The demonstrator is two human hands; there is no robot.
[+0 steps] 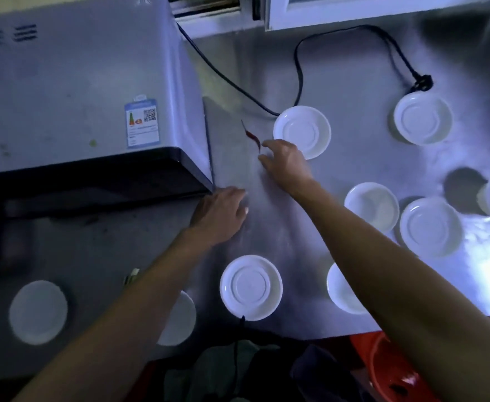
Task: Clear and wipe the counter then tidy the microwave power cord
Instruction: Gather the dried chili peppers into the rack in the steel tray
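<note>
A steel bench (353, 82) carries everything; a grey microwave (78, 91) stands on its far left; the microwave's black cord (298, 68) loops across the back of the bench, its plug (422, 84) just beside an upturned white dish (423, 117); a red chilli (252, 137) lies near the microwave's side, close to another upturned dish (301, 132); more white dishes lie scattered, one near the front edge (251, 287), one at front left (38, 311), two touching at the right (430, 226).
</note>
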